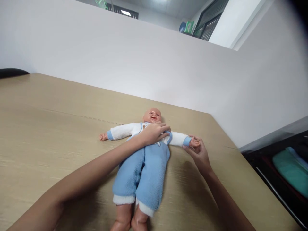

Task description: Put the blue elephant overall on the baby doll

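A baby doll (141,166) in a white top and blue fleece trousers lies on its back on the wooden table (48,122), arms spread, head toward the wall. My left hand (154,132) rests on its chest, fingers curled on the blue shoulder strap. My right hand (198,150) pinches the doll's small hand at the end of its white sleeve with the blue cuff.
A white partition wall (144,64) runs along the table's far edge. Off the right edge of the table stands a dark bin (276,166) with a teal cloth (291,166) in it. A dark chair back (12,72) shows at the far left.
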The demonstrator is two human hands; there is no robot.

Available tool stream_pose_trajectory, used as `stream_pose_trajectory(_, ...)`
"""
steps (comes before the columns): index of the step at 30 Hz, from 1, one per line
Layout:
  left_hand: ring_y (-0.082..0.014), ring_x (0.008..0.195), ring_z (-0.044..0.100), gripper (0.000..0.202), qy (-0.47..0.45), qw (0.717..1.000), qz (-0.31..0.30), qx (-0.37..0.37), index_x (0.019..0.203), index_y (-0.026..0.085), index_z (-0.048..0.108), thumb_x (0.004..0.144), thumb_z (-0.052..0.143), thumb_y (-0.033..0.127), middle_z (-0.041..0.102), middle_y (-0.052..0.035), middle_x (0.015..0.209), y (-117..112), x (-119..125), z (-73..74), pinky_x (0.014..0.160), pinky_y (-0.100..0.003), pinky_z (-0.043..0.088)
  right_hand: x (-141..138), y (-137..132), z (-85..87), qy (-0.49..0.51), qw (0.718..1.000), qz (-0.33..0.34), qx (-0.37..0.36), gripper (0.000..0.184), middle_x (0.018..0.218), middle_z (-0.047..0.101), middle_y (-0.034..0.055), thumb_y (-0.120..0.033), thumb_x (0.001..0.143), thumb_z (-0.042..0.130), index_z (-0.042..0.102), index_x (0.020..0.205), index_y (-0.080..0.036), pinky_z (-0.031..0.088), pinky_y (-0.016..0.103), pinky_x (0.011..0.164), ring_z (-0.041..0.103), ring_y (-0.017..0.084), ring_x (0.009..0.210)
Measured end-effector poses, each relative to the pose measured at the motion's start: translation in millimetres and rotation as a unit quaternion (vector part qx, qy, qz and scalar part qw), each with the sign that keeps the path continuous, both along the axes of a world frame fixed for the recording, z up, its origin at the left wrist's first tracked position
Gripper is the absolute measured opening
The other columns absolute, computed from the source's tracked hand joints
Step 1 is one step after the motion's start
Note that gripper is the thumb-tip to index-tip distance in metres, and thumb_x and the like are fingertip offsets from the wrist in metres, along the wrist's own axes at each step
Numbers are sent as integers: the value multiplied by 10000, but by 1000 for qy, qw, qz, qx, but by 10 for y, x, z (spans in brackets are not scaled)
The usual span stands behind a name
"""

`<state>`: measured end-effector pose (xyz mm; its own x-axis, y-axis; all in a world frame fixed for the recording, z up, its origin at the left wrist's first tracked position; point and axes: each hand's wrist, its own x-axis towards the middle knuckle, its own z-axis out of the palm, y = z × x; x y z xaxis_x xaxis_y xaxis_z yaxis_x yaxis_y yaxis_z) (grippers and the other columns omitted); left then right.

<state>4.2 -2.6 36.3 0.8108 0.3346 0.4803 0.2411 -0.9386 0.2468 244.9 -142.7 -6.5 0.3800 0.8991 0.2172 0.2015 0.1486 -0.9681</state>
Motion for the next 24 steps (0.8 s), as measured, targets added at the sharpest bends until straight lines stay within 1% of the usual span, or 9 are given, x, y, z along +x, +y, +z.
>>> stream_pose_trajectory(5, -240, 940, 643, 298, -66, 997, -19, 32, 1093, 185, 694, 1083, 462, 372, 710, -84, 957, -89, -129, 30, 848, -369, 468, -249, 418, 75, 69, 997, 36, -3, 640, 1475, 609, 112, -449, 789, 802, 554, 1349, -260, 554, 422, 1084, 632, 288, 1306)
stream_pose_trajectory(7, -251, 917, 632, 288, -85, 995, 1, 58, 1051, 198, 698, 1048, 481, 388, 708, -84, 912, -120, -157, 27, 844, -392, 467, -360, 581, 66, 27, 997, 71, 2, 643, 1380, 662, 106, -466, 834, 754, 531, 1399, -257, 557, 421, 1059, 664, 271, 1228)
stream_pose_trajectory(10, -266, 907, 616, 217, -121, 990, 32, 72, 1018, 224, 684, 961, 546, 381, 723, -86, 921, -151, -185, 0, 867, -424, 475, -483, 714, 37, -58, 991, 116, 20, 608, 1199, 682, 89, -480, 795, 770, 597, 1323, -234, 565, 401, 977, 676, 250, 1058)
stream_pose_trajectory(12, -271, 902, 604, 175, -140, 987, 42, 69, 995, 236, 671, 904, 580, 355, 734, -83, 943, -165, -202, -13, 879, -436, 478, -520, 700, 36, -101, 984, 143, 25, 539, 1180, 633, 78, -433, 766, 801, 662, 1249, -238, 558, 378, 920, 643, 234, 991)
stream_pose_trajectory(14, -269, 877, 589, 138, -159, 985, 38, 59, 939, 237, 654, 864, 595, 337, 730, -80, 918, -170, -212, -2, 863, -435, 478, -532, 617, 60, -149, 973, 170, 40, 420, 1196, 578, 70, -386, 840, 756, 689, 1234, -256, 540, 370, 901, 607, 216, 950)
stream_pose_trajectory(17, -244, 827, 578, 83, -214, 976, 30, -19, 842, 226, 602, 805, 610, 300, 678, -58, 827, -138, -197, 62, 820, -400, 473, -563, 447, 121, -215, 955, 191, 71, 280, 1203, 539, 76, -374, 982, 592, 676, 1223, -260, 516, 391, 930, 584, 223, 960)
stream_pose_trajectory(19, -213, 792, 588, 79, -229, 964, 30, -133, 818, 218, 577, 791, 611, 283, 656, -30, 806, -81, -164, 104, 781, -361, 466, -618, 359, 149, -236, 952, 178, 84, 234, 1178, 542, 84, -397, 999, 563, 677, 1137, -247, 501, 409, 980, 579, 251, 1039)
stream_pose_trajectory(22, -177, 711, 574, 93, -176, 945, 50, -271, 793, 205, 573, 799, 614, 289, 629, 4, 752, 26, -102, 109, 684, -318, 420, -727, 313, 135, -233, 958, 144, 80, 232, 1110, 557, 84, -449, 999, 568, 673, 980, -243, 473, 427, 1063, 569, 274, 1126)
stream_pose_trajectory(24, -166, 650, 528, 151, -129, 949, 70, -281, 734, 205, 559, 820, 616, 314, 576, 18, 673, 78, -72, 79, 622, -314, 353, -781, 338, 83, -190, 973, 122, 49, 288, 1083, 574, 79, -479, 1027, 500, 640, 936, -245, 475, 424, 1081, 584, 260, 1124)
